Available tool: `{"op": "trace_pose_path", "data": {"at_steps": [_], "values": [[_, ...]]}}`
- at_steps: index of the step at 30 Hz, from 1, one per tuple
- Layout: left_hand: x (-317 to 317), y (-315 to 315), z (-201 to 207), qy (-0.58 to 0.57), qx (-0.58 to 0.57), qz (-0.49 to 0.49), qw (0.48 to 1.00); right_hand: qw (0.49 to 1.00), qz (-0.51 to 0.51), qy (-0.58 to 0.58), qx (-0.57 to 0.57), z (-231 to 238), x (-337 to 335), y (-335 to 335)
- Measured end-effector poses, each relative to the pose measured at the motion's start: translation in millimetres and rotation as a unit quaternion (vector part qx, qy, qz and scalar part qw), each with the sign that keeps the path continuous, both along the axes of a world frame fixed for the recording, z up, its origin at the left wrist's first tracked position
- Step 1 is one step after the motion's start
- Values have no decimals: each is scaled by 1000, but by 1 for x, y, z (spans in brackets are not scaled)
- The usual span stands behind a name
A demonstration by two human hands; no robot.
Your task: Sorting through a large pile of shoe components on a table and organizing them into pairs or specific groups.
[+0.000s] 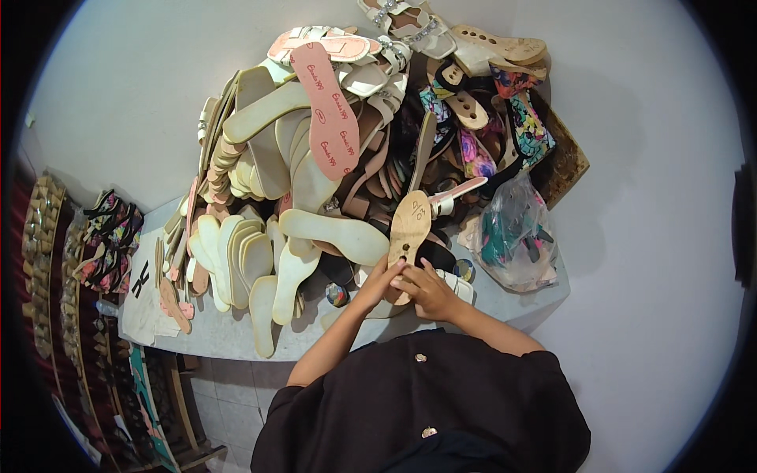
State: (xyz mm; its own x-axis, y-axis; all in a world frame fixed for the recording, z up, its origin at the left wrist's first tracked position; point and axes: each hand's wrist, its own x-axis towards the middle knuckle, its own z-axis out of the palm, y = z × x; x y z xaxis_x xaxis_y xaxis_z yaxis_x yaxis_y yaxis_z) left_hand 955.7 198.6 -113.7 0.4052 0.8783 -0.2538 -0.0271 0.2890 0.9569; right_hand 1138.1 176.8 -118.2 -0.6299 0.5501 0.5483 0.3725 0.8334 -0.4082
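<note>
A tan wooden shoe sole point(410, 219) with dark holes and handwriting on its face is held upright in front of my chest. Around its lower left side my left hand point(378, 285) is closed, thumb on the face near the holes. My right hand point(431, 292) grips the lower right side, its fingers meeting the left thumb. The lower end of the sole is partly hidden by both hands. Just beyond my left hand lies a cream insole point(335, 235). Past the sole, a white-strapped sandal point(453, 197) points to the right.
Cream insoles and a pink printed insole point(327, 118) are heaped on the grey table point(213, 335). White sandals point(323, 45) and colourful wedge shoes point(532, 130) pile up behind, beside a wooden box point(572, 162). A clear plastic bag point(516, 236) sits right; shoe racks point(71, 292) stand left.
</note>
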Motion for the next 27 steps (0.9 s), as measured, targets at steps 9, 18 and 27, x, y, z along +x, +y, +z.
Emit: {"op": "trace_pose_path", "data": {"at_steps": [9, 18, 27], "values": [[-11, -20, -19, 195, 341, -53, 918, 928, -294, 229, 20, 49, 22, 69], [7, -33, -42, 222, 448, 37, 865, 868, -423, 255, 59, 130, 18, 227], [-5, -34, -89, 79, 513, 204, 830, 725, -556, 380, -141, 177, -4, 308]]}}
